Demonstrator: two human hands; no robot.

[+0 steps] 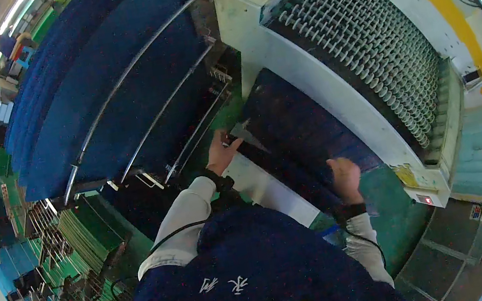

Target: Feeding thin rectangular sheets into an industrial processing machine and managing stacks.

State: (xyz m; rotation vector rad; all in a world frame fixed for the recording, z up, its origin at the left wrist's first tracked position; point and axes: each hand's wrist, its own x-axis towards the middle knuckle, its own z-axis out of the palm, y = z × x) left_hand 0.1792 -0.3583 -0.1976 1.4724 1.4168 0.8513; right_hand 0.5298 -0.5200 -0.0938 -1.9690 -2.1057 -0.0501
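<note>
A dark blue, nearly black flat panel (pixel 295 174) lies between my two hands, low in front of my body. My left hand (pixel 222 152) is closed at its left end, thumb on top. At the right end my right hand (pixel 346 179) is curled with the thumb up; its fingertips are hidden behind the panel's edge. Beyond them rests a broader dark blue panel or stack (pixel 306 121), under the machine's side. A pale board or ledge (pixel 272 188) runs along the near side of the panel.
A white machine with rows of small rollers (pixel 370 48) stands at the right. To the left, a rack with metal bars (pixel 133 66) carries several large blue panels (pixel 114 107). Metal racks (pixel 76 265) fill the lower left. A grey framed panel (pixel 452 249) is at the lower right.
</note>
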